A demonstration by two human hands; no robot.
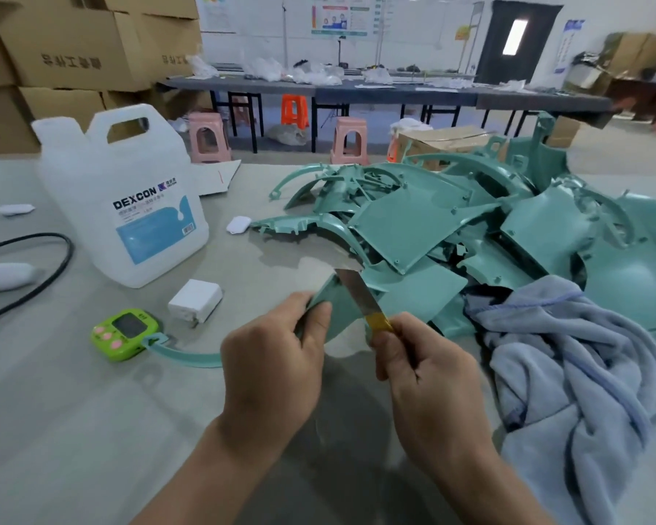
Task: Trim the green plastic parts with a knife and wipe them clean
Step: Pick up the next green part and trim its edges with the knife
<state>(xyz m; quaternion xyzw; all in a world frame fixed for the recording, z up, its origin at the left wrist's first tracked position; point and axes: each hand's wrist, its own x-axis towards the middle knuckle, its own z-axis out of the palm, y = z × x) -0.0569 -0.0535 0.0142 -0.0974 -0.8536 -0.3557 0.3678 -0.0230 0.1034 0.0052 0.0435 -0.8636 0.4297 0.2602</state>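
My left hand (277,350) grips a green plastic part (338,308) above the table, fingers curled over its near edge. My right hand (425,369) holds a knife (356,295) by its yellow-wrapped handle; the steel blade lies against the part's right edge, pointing away from me. A big heap of green plastic parts (451,221) fills the table's right half. A blue-grey cloth (569,358) lies crumpled at the right, partly over the heap. One thin curved green part (190,356) lies flat to the left of my left hand.
A white DEXCON jug (129,206) stands at the left. A green timer (125,333), a white block (196,305), a black cable (54,274) and small white items lie around it. Cardboard boxes (72,51), stools and long tables stand behind.
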